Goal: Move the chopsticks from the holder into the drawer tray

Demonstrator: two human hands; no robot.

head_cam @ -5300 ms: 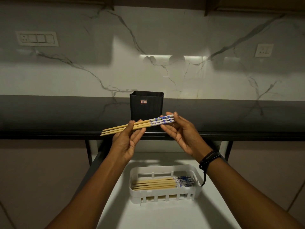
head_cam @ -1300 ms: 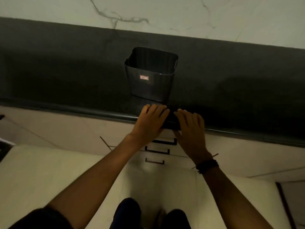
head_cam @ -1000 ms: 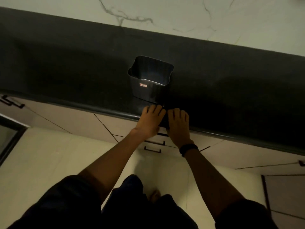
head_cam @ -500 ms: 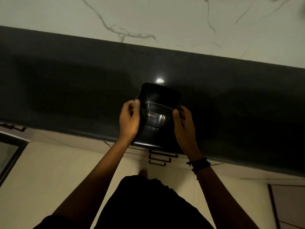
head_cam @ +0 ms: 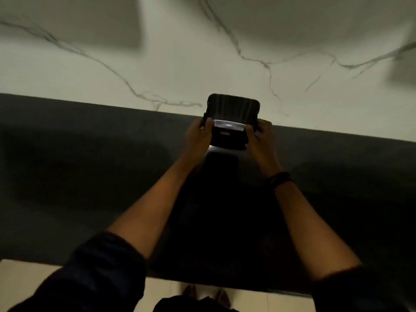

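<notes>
Nearest the camera, bare feet (head_cam: 206,293) stand on the pale floor (head_cam: 22,278) below the counter edge, and dark sleeves cover both upper arms. Both forearms reach out over the dark countertop (head_cam: 78,165); a black wristband (head_cam: 280,177) circles the right wrist. The left hand (head_cam: 198,134) and the right hand (head_cam: 258,137) clasp the black holder (head_cam: 231,118) from either side, fingers curled around its walls. The holder sits far back on the counter, close to the veined marble backsplash (head_cam: 180,68). No chopsticks show inside it.
</notes>
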